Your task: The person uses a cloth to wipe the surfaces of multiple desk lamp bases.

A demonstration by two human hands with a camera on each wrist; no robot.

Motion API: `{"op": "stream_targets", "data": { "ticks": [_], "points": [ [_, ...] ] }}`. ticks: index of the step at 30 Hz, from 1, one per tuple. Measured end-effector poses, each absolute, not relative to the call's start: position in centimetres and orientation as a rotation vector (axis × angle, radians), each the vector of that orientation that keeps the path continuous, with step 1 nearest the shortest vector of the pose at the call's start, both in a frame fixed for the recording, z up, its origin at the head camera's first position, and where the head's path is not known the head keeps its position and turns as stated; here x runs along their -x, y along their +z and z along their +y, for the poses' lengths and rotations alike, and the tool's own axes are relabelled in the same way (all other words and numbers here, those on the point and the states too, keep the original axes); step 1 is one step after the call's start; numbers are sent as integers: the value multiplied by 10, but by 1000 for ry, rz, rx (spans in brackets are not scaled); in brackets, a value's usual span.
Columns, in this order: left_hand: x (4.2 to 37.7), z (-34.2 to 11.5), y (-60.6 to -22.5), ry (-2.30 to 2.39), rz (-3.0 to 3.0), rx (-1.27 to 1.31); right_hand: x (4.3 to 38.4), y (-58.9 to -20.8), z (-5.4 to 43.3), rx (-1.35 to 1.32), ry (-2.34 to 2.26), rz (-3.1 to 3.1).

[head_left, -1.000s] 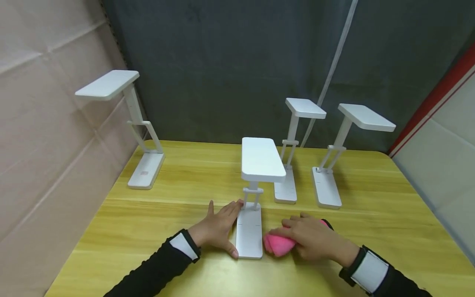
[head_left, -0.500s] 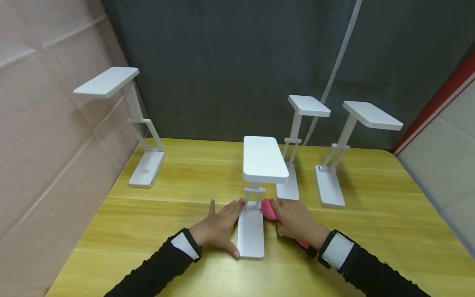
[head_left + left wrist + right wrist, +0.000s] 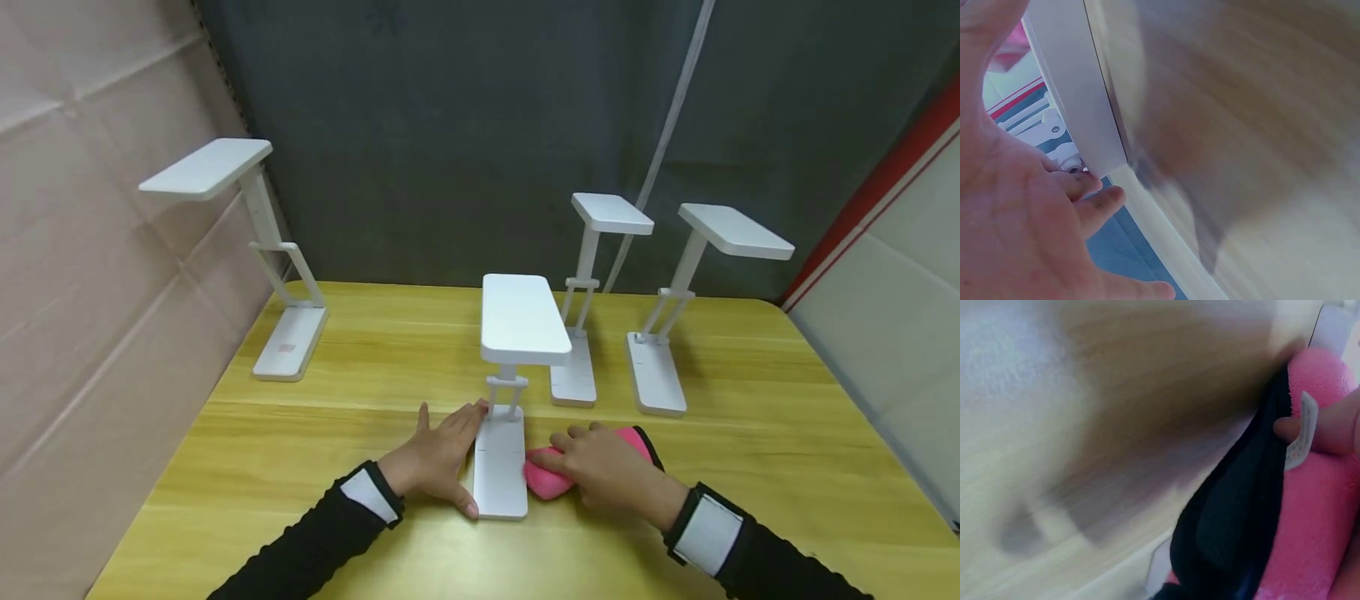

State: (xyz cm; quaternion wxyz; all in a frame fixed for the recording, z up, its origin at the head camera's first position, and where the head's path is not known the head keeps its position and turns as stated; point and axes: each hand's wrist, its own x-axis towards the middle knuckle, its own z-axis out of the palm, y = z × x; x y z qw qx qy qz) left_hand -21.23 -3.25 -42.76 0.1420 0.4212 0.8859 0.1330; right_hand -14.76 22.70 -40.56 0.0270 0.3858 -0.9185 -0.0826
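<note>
- The right hand (image 3: 611, 471) is curled round a pink plush item (image 3: 546, 482) low over the counter (image 3: 405, 350), its fingers bent over the top.
- The left hand (image 3: 438, 458) has its fingers and thumb spread, the thumb at the near left corner of the near stand (image 3: 500, 467) and the fingertips farther along the same edge, by the hinge.
- The pink plush item lies against or just beside the right edge of that stand's base; whether they touch is hard to tell. The right wrist view shows its black panel (image 3: 1235, 512) and a white tag (image 3: 1302, 434) next to a fingertip.
- The near stand is white, with a flat rectangular top raised on a jointed neck.
- Behind it, to the right, are two similar white stands: the middle stand (image 3: 573, 371) and the right-hand stand (image 3: 656, 375).
- The far-left stand (image 3: 288, 342) is well apart from the others, near the beige cloth wall (image 3: 112, 292).
- Beyond the counter hangs a dark backdrop (image 3: 420, 150).
</note>
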Motion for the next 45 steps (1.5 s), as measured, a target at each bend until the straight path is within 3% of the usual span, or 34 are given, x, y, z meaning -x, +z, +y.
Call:
{"op": "stream_targets", "data": {
  "ticks": [6,11,19,25,31,45],
  "points": [
    [213,-36,-431,405,2550,-1206,135,-407,222,-1396,-376,-2622],
    [213,-38,-434,444,2538,-1213,127,-403,225,-1456,-109,-2668],
    [214,-38,-432,465,2540,-1199,158,-407,243,-830,-11,-2914],
    [213,-36,-431,483,2528,-1212,179,-418,227,-655,-17,-2906],
    [213,-35,-430,472,2542,-1195,182,-414,222,-772,-53,-2901],
    [213,-34,-432,500,2544,-1188,134,-409,225,-1193,-193,-2845]
  ]
}}
